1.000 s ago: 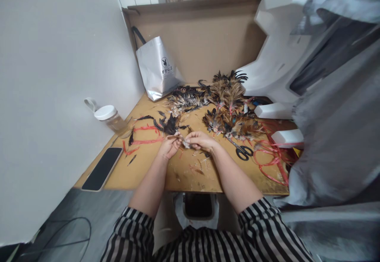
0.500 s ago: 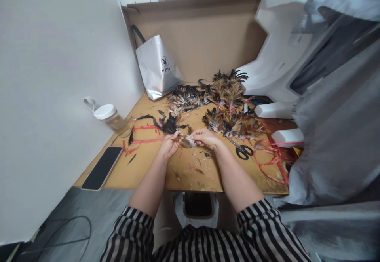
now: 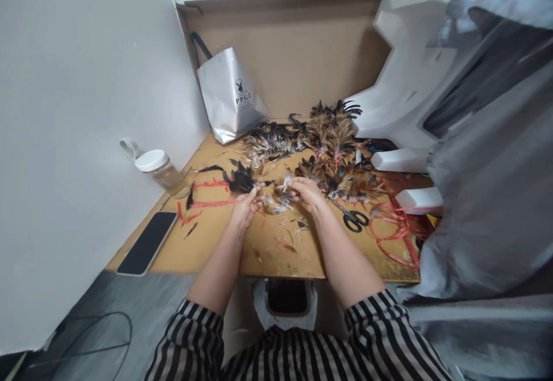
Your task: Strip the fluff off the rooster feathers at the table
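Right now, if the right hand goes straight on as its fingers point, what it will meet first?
The right hand, pinching a pale feather, would probably meet the small dark feather first, then the black feather bunch at the left hand. Depth is unclear; it might pass above both.

On the table (image 3: 207, 257) before me, the phone (image 3: 147, 243) lies at the near left, with the jar (image 3: 161, 171) behind it, beside the wall (image 3: 108, 110). The bag (image 3: 228, 96) stands at the back left, before the upright board (image 3: 311, 58). Feather bundles (image 3: 334, 133) lie right of the bag. Nearer me, a feather tuft (image 3: 241, 179) lies right of some strips (image 3: 213, 204). At my right, the scissors (image 3: 355, 220) lie left of the tangled string (image 3: 404, 234).
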### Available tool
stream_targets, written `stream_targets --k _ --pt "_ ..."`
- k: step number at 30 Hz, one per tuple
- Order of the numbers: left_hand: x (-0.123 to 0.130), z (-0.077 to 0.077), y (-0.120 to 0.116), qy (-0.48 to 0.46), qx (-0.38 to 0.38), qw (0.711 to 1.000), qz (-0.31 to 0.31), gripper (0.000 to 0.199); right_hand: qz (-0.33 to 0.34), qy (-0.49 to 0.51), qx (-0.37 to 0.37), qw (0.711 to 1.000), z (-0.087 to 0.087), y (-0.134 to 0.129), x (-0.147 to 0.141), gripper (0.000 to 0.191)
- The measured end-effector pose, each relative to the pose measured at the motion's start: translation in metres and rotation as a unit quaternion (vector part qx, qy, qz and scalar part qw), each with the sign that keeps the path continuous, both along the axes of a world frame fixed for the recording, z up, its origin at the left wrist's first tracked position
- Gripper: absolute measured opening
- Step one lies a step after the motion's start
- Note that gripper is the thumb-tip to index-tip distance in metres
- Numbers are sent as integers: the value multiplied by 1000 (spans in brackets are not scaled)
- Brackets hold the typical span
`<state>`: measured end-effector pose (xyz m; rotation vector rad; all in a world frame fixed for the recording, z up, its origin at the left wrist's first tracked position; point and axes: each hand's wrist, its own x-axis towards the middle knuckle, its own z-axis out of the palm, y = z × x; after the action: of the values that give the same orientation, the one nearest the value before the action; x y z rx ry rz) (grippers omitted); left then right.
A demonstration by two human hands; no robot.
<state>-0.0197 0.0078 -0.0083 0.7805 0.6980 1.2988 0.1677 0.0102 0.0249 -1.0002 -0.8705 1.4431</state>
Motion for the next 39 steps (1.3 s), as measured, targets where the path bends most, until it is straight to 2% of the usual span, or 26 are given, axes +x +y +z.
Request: stream_targets --k 3,9,14,19,25,30,36,39 --pt "1 2 -2 -10 1 1000 -4 18 2 2 7 1000 -2 -1 -3 25" --pt "4 4 -5 -10 -15 998 -66 17 22 -16 21 999 -7 -1 -10 23" --pt "5 4 -6 13 -41 997 -70 16 14 -24 61 998 -8 -2 -18 23" --pt "5 3 -5 28 -48 994 -96 16 42 -50 97 993 -5 -8 -28 22" --pt "4 3 -4 14 -49 996 -68 16 43 -120 73 989 -5 -11 -31 22" --pt "6 3 -5 57 -32 996 -54 21 31 -147 59 987 -8 -10 -33 22" --pt "9 2 -6 89 -11 995 -40 24 35 -137 50 989 -8 -11 -37 19" --pt "9 2 -6 93 -8 995 -39 25 47 -109 18 993 -8 -11 -37 20"
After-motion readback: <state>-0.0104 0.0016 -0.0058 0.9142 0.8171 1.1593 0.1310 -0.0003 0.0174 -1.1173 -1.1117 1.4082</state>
